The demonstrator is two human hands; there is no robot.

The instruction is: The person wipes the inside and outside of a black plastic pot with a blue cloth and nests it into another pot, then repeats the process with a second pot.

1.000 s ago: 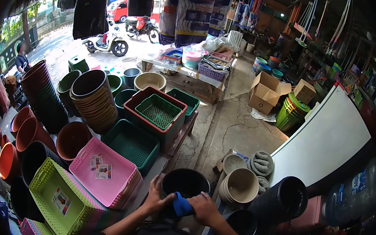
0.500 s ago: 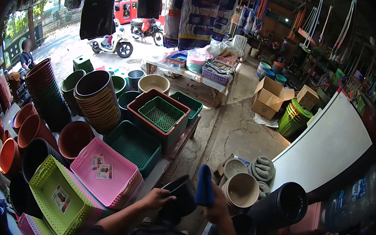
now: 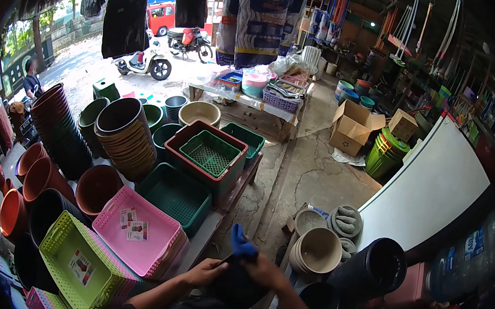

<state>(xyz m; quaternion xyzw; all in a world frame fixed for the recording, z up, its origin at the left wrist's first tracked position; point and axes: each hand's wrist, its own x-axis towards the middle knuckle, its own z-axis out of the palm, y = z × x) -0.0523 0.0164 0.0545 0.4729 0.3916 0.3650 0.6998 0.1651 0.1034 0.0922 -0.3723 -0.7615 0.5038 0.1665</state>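
My left hand [image 3: 205,272] grips the rim of a black plastic pot [image 3: 240,288], held low in front of my body. A blue cloth [image 3: 242,243] is bunched in my right hand [image 3: 265,272], at the pot's upper edge. The cloth's loose end sticks up above my fingers. My fingers and the dark colour hide much of the pot's rim, and its inside does not show. On the left, nearest my left hand, is a stack of pink baskets [image 3: 160,247]. Cream pots [image 3: 317,250] stand to the right of my right hand.
Lime-green baskets [image 3: 76,263], a green basin [image 3: 182,199] and stacked brown pots [image 3: 125,135] crowd the left side. Black pots [image 3: 370,268] and a white board [image 3: 427,188] stand on the right. A cardboard box [image 3: 348,131] sits farther back beside the concrete walkway [image 3: 280,181].
The pot has come closer to my body and turned. My right hand has moved left and down, bringing the blue cloth from beside the pot to its rim.
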